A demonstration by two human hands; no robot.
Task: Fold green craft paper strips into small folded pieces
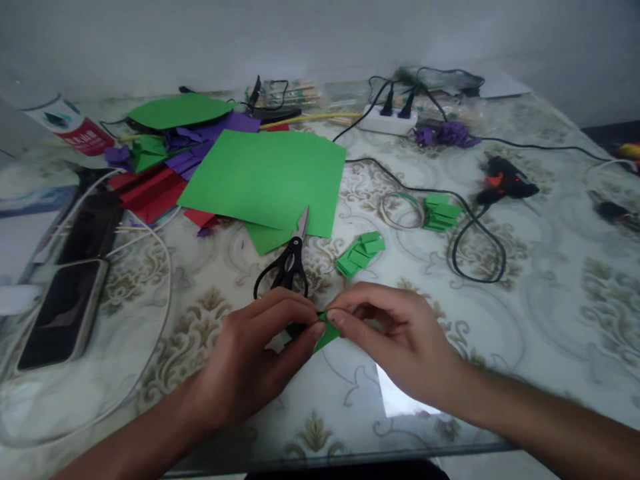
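Observation:
A small piece of green paper is pinched between both hands above the front of the table. My left hand grips its left side with thumb and fingers pressed together. My right hand pinches the same paper at its top right; the fingers partly hide it. Just beyond the hands lie black-handled scissors, blades pointing away. A stack of small green paper pieces rests beyond my right hand, and another green stack sits farther right beside a roll of tape.
Large green sheets lie over red paper and purple paper. A glue gun with a looping black cord is at right. A power strip stands at the back. Phone, white cable and bottle are at left.

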